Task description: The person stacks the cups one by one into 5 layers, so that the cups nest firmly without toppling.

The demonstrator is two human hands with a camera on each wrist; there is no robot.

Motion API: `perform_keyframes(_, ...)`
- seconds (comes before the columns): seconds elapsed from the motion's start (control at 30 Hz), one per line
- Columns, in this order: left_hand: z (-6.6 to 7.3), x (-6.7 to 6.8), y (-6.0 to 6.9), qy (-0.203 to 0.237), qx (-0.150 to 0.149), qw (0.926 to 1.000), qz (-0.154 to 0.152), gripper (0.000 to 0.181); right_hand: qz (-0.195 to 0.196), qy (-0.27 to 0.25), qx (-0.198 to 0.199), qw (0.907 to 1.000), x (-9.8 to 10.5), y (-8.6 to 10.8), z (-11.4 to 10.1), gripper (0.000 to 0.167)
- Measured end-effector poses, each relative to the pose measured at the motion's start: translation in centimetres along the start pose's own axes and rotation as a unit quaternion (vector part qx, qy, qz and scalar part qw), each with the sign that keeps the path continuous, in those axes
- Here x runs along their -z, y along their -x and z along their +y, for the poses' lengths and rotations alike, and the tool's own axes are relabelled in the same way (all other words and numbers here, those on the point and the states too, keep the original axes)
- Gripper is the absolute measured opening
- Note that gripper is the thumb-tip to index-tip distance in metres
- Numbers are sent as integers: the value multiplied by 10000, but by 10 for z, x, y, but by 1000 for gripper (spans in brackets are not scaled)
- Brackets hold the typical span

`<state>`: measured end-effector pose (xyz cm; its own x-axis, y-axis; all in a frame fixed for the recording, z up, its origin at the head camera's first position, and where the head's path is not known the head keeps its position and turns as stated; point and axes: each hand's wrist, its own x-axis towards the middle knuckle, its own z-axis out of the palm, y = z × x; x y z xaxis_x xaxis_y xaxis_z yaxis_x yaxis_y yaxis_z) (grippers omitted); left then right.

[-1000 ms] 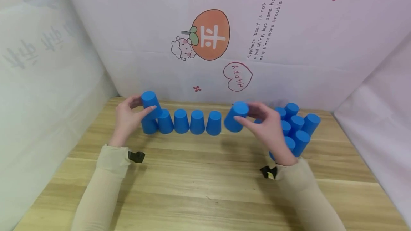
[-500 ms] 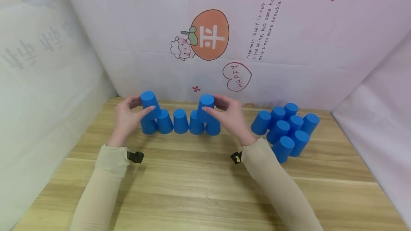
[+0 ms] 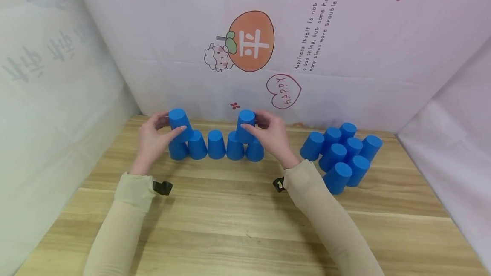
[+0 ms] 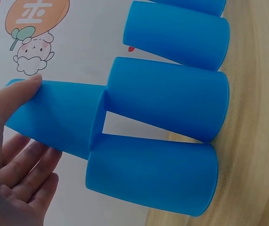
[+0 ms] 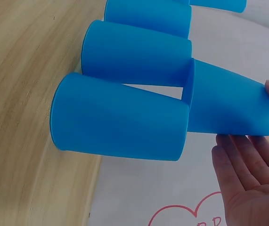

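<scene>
Upside-down blue plastic cups stand in a row (image 3: 216, 145) along the back of the table. My left hand (image 3: 151, 139) grips a cup (image 3: 180, 127) between thumb and fingers; in the left wrist view that upper cup (image 4: 61, 115) sits with its rim across the two leftmost row cups. At the row's other end my right hand (image 3: 275, 139) holds another cup (image 3: 246, 117). The right wrist view has this raised cup (image 5: 233, 101) bridging the two rightmost row cups, its rim touching their bases. The middle cup of the row has nothing on it.
Several more inverted blue cups (image 3: 334, 157) stand clustered on the right of the wooden table (image 3: 230, 220). A printed white cloth (image 3: 172, 46) rises behind the row, and white cloth hangs at both sides. A black strap piece (image 3: 163, 188) shows at the left wrist.
My right hand has carried its cup leftward from near the cluster and set it across the two rightmost row cups. The left hand has stayed in place, holding its cup.
</scene>
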<state>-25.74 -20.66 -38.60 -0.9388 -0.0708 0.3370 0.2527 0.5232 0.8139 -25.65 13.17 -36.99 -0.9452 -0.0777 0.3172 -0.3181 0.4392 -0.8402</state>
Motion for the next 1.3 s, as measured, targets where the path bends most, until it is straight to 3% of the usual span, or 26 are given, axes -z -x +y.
perform_keyframes(0.17,3,-1,3,112,118,9999,15,87,-36,-77,-16,10000,1,2,2,57)
perform_keyframes(0.27,8,-2,6,225,17,9994,248,88,-59,-190,-30,9998,6,5,3,60)
perform_keyframes(0.47,36,-3,15,255,-685,9927,964,80,3,-178,-203,9996,30,20,-5,63)
perform_keyframes(0.6,61,-9,23,280,-1185,9875,999,76,162,-17,-74,9998,51,30,-8,64)
perform_keyframes(0.7,73,-19,28,358,-1469,9855,768,75,379,177,90,9991,68,37,-6,63)
perform_keyframes(0.93,89,-55,43,512,-2066,9771,59,76,832,698,29,9941,110,56,3,61)
perform_keyframes(1.3,101,-119,62,798,-2214,9647,-1179,71,1158,1069,-610,9856,162,87,23,61)
